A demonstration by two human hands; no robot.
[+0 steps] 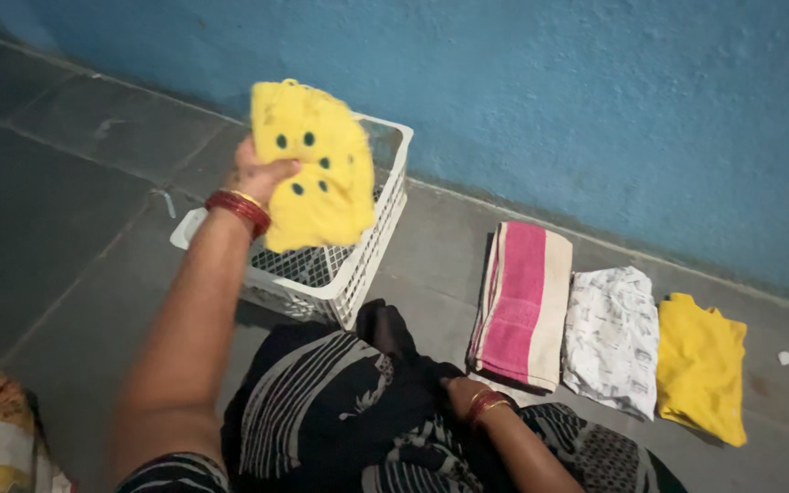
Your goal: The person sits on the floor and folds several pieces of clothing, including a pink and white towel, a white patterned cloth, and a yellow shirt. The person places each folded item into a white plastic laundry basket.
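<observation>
Left hand (262, 173) grips yellow dotted cloth (317, 169) above white basket (358, 265); right hand (454, 391) buried, grip unclear.

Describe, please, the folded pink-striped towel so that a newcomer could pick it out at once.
Along the blue wall, three folded cloths lie in a row on the grey floor. The towel is the leftmost, beside the white printed cloth. Only it has a broad pink band between cream stripes.
</observation>
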